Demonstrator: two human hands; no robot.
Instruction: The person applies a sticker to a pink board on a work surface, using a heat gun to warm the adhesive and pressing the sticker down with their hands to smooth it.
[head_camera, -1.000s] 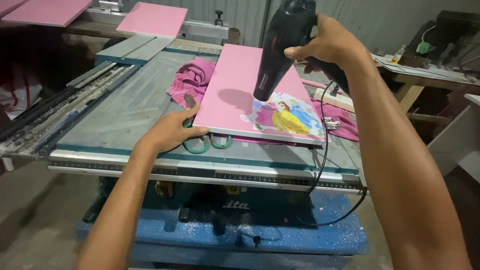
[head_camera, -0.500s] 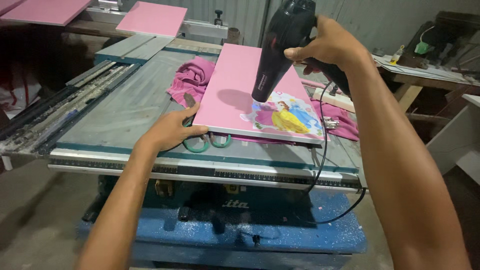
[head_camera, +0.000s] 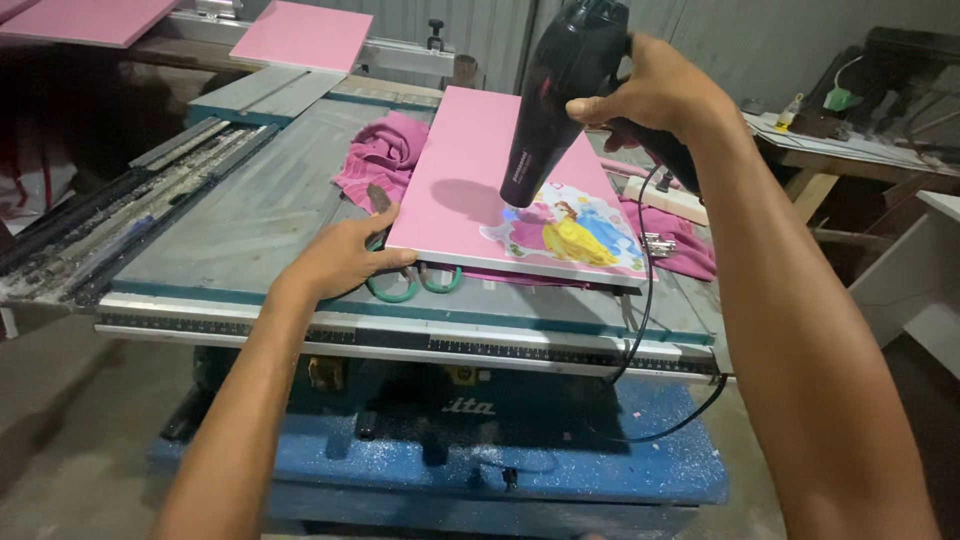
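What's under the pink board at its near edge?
Under the pink board, green scissor handles stick out by the left hand, and a pink cloth shows at both sides. The blades and the rest of the cloth are covered.
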